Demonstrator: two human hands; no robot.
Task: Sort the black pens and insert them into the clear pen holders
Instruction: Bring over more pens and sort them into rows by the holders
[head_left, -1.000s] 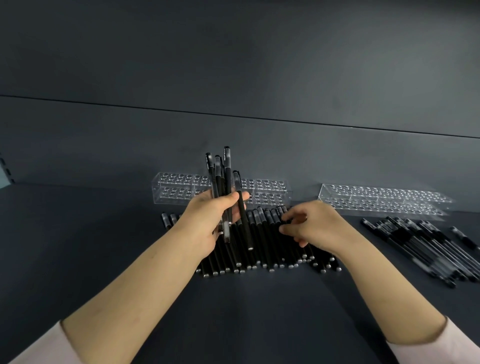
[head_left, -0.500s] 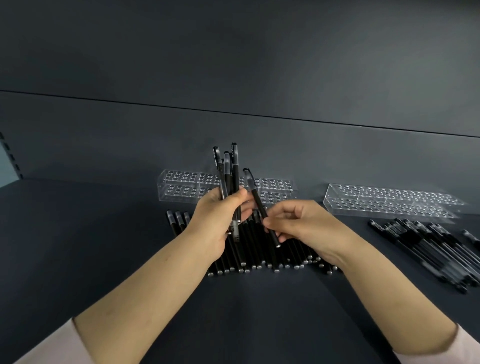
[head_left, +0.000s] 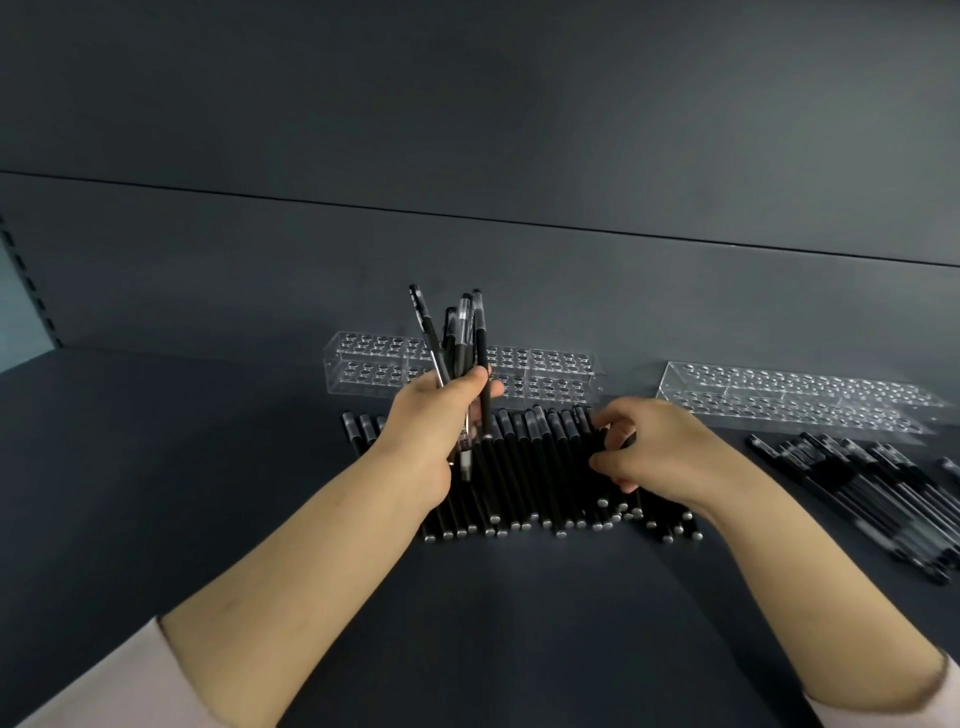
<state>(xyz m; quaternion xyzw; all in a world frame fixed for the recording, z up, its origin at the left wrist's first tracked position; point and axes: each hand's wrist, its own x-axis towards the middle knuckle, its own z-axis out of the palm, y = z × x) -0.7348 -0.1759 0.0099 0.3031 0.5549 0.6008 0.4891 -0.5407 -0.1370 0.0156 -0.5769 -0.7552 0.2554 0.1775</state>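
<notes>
While the left hand (head_left: 441, 415) grips a bundle of pens (head_left: 462, 338) upright above the left part of the row of black pens (head_left: 530, 467) lying on the bench (head_left: 182, 467), the right hand (head_left: 654, 452) reaches down onto the right end of that row. Its thumb and fingers are curled towards one barrel, but I cannot tell whether they have closed on it, since the dark barrels merge under the fingers. The step in hand looks like gathering: taking pens from the row one at a time for the bundle, with none inserted as far as I can see. One clear holder (head_left: 550, 374) stands just behind the row, its holes apparently empty, and a second holder (head_left: 789, 400) sits behind the row and well to its right. The next move calls for lifting a single pen clear without rolling its neighbours, then adding it to the bundle or turning to the holder behind the row. A loose heap (head_left: 883, 493) of pens lies right of the row, blurred and cut off by the frame edge — how they differ from the row's pens is hard to say. The bundle's count is unclear too.
</notes>
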